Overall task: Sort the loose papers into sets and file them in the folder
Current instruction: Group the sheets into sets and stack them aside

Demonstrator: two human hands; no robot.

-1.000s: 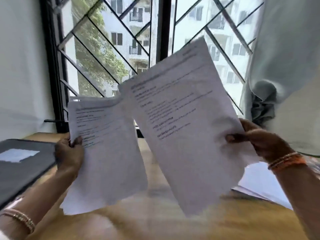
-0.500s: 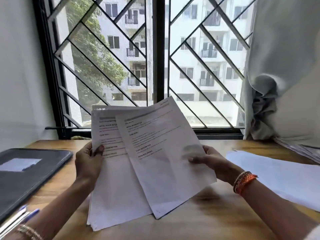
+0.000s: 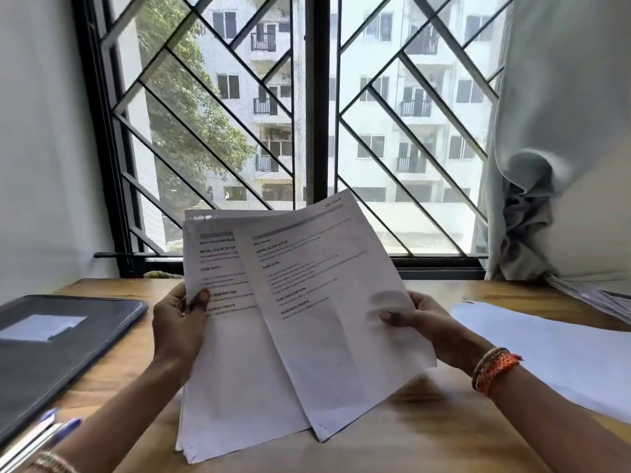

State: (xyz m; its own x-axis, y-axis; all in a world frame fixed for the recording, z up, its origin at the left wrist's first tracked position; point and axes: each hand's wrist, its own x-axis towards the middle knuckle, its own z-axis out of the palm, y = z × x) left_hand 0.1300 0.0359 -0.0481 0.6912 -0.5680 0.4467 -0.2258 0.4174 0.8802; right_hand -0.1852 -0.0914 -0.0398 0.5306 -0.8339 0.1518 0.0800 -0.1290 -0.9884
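Observation:
My left hand [image 3: 179, 327] grips the left edge of a thin stack of printed papers [image 3: 235, 377], thumb on the front. My right hand [image 3: 421, 324] pinches the right edge of a single printed sheet [image 3: 327, 312], which overlaps the stack and tilts to the right. Both sets are held upright over the wooden desk [image 3: 392, 448], their lower edges near the desktop. A closed dark grey folder [image 3: 51, 356] with a white label lies flat at the left of the desk.
More white sheets [image 3: 553, 353] lie on the desk at the right, with another pile of papers [image 3: 594, 295] behind them under a grey curtain [image 3: 546, 165]. Pens [image 3: 44, 431] lie at the lower left. A barred window [image 3: 307, 131] closes the back.
Both hands brought the papers down and together, from raised and apart to overlapping low over the desk. Over the last half second they hardly moved.

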